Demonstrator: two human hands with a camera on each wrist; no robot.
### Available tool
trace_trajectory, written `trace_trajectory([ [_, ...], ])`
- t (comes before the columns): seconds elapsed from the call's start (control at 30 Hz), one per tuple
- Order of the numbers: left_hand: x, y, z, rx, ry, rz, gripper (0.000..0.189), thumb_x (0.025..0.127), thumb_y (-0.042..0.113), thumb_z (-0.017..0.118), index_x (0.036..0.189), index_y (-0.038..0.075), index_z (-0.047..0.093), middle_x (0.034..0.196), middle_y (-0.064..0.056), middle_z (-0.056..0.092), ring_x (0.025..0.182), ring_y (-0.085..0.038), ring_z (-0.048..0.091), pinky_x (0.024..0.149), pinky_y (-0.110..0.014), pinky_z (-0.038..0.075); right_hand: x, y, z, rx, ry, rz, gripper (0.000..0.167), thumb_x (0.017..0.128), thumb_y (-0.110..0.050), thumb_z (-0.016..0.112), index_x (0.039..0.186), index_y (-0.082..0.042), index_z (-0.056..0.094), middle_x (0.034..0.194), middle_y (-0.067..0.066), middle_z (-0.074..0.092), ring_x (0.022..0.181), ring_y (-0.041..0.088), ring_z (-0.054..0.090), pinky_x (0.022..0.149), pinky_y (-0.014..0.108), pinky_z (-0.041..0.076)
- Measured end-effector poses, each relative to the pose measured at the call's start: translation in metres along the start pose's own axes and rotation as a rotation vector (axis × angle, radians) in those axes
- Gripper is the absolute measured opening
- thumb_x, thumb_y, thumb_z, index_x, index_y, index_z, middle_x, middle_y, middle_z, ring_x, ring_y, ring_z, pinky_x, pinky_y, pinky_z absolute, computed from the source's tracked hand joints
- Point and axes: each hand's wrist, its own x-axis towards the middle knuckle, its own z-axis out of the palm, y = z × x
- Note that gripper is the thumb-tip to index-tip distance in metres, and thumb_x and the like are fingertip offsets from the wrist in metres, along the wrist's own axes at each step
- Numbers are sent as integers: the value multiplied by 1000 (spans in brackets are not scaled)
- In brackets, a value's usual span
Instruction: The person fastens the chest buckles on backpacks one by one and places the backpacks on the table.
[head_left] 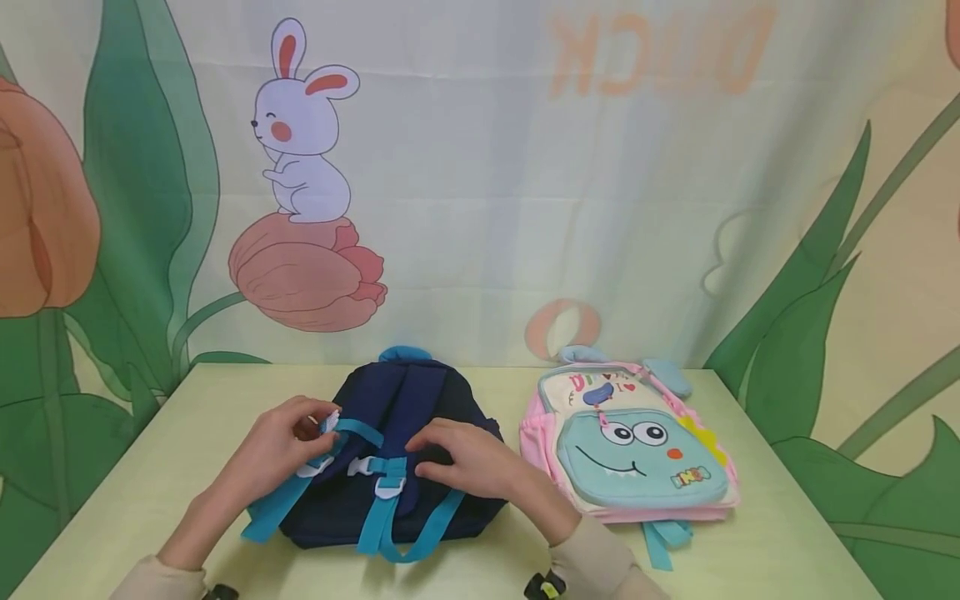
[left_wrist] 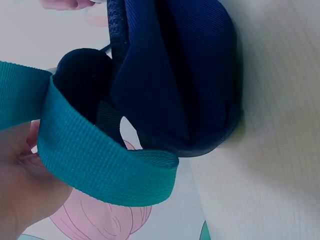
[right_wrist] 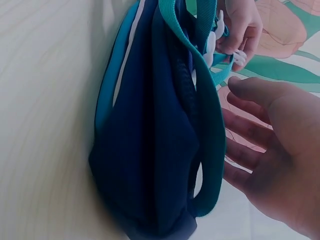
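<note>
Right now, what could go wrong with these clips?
The small white clip might slip from the left fingers. The second clip could shift, since the right fingers are not gripping it. The slack blue loop on the navy bag may snag or twist.

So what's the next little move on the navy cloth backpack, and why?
I'd guess the right grip should pinch the unheld white plastic clip on the navy cloth backpack. That grip is empty and near it, while the left grip pinches a white plastic piece on a teal webbing strap, so the two might join.
</note>
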Motion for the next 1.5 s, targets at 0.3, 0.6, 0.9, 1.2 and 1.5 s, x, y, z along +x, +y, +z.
trace_trajectory([
  [0.3, 2, -5, -5, -15, 21, 1, 35, 86, 13, 76, 120, 6, 69, 101, -5, 63, 81, -15, 59, 64, -20, 52, 26, -12, 10, -69, -17, -22, 29, 98, -34, 61, 123, -20, 68, 114, -6, 67, 105, 8, 63, 94, 19, 49],
  [0.6, 0, -6, 0, -26, 58, 27, 45, 84, 15, 80, 125, 8, 64, 100, -4, 64, 78, -13, 62, 66, -20, 54, 42, -25, 26, -202, 0, -12, 25, 96, -35, 65, 117, -22, 71, 109, -8, 69, 92, 4, 64, 79, 13, 50],
  [0.9, -2, -9, 3, -31, 64, 34, 40, 84, 25, 80, 120, 11, 69, 97, 1, 65, 77, -8, 63, 68, -20, 54, 53, -25, 42, -309, -40, 47, 30, 90, -43, 72, 115, -28, 72, 110, -10, 67, 93, 7, 61, 75, 20, 50],
  [1.2, 1, -8, 0, -49, 52, 57, 39, 85, 30, 78, 120, 13, 71, 97, 1, 64, 77, -9, 62, 67, -20, 53, 58, -28, 40, -283, -91, 80, 29, 89, -37, 74, 115, -24, 75, 96, -8, 64, 77, 2, 56, 66, 15, 46],
  [1.5, 3, -10, 2, -42, 36, 66, 41, 85, 28, 78, 121, 11, 72, 93, 2, 61, 75, -9, 59, 63, -21, 50, 56, -22, 36, -264, -76, 28, 25, 91, -33, 72, 114, -23, 75, 103, -8, 65, 79, 0, 56, 69, 14, 47],
])
